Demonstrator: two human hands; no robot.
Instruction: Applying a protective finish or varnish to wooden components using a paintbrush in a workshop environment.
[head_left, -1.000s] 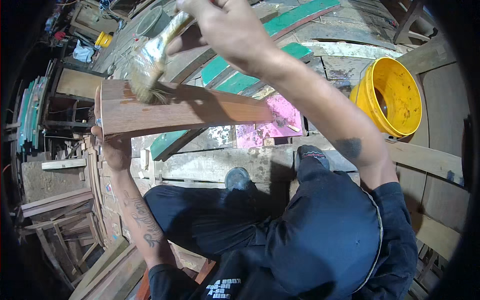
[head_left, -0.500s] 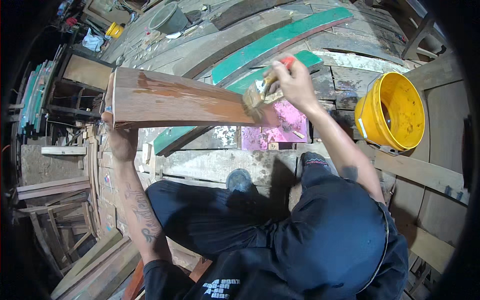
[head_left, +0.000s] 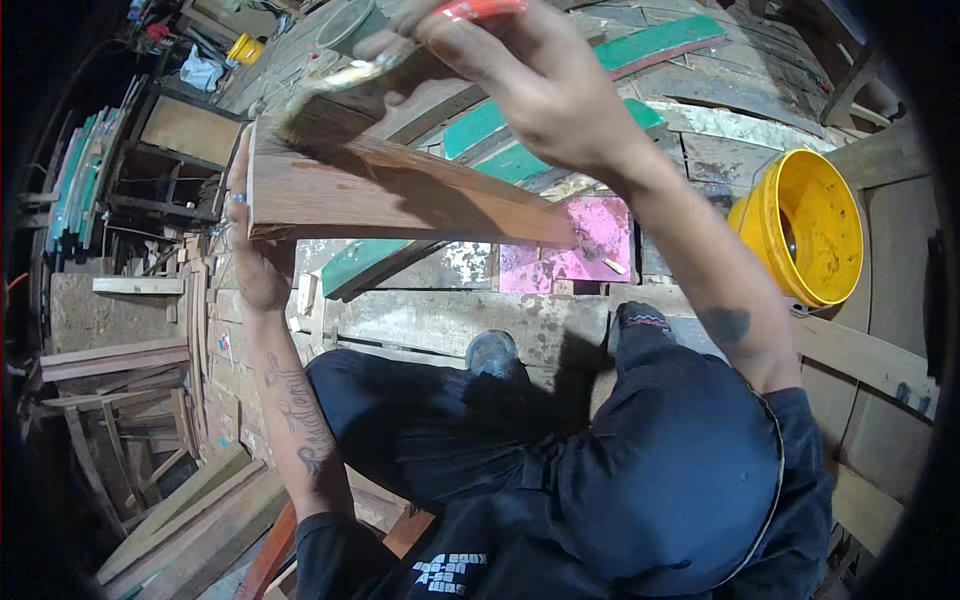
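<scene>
A long reddish-brown wooden beam (head_left: pixel 350 200) lies across in front of me. Its broad end is raised at the left, and its far end meets a pink-painted block (head_left: pixel 603 228). My left hand (head_left: pixel 262 268) is wrapped around that broad end, with some fingers hidden behind the wood. Higher up, my right hand (head_left: pixel 545 90) grips a wide paintbrush (head_left: pixel 318 112) with a red handle. The brush is blurred by motion, its bristles over the upper left part of the beam. A shadow of the hand and brush falls across the wood.
A yellow bucket (head_left: pixel 848 240) with stained inner walls stands at the right. Green-painted timbers (head_left: pixel 655 48) lie on the plank floor beyond the beam. A grey tub (head_left: pixel 350 25) sits at the far left. Stacked wood pieces (head_left: pixel 190 490) fill the left side.
My right hand has swept the brush leftward and up along the beam, from near the pink block to the broad end. My left hand keeps its hold.
</scene>
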